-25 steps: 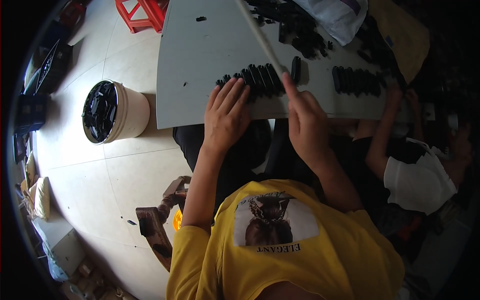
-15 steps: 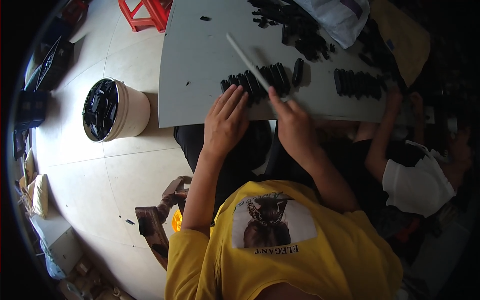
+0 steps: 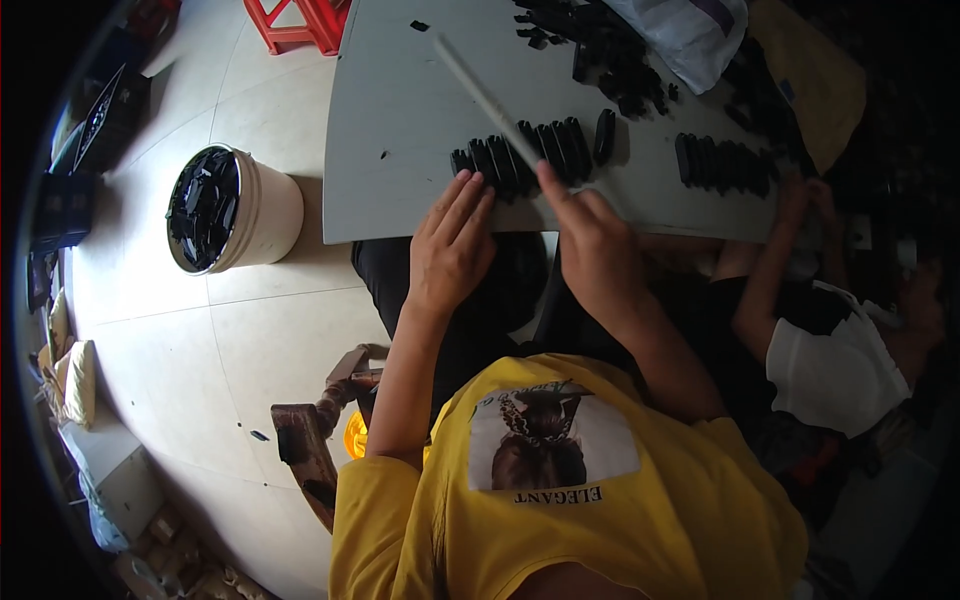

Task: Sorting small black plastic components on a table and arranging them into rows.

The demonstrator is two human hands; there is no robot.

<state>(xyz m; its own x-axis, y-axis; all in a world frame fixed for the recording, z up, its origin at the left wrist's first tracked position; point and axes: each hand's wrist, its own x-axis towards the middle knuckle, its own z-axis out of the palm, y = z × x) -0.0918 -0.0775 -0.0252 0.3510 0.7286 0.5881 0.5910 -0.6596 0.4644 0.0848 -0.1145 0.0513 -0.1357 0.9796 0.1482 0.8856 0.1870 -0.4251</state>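
Observation:
A row of black elongated pieces (image 3: 573, 148) lies side by side on the pale table, close to its near edge. My left hand (image 3: 452, 250) is stretched out flat, its fingertips touching the near left end of the row. My right hand (image 3: 602, 248) is closed around a thin, pale, flat stick (image 3: 478, 92), index finger extended along it. The stick slants up and left across the row; whether it touches the pieces I cannot tell. One black piece (image 3: 604, 137) stands a little apart to the right of the row.
A co-worker's hands (image 3: 805, 198) are at the right by another row of black pieces (image 3: 720, 163). Loose black pieces (image 3: 625, 80) and a white bag (image 3: 680, 40) lie at the table's back. A white bucket (image 3: 270, 215) of black pieces stands on the floor left, a red stool (image 3: 300, 30) beyond.
The view has shifted slightly. Within the row, the stick has swung a little, its far tip now farther up and left. My left hand stays at the row's left end.

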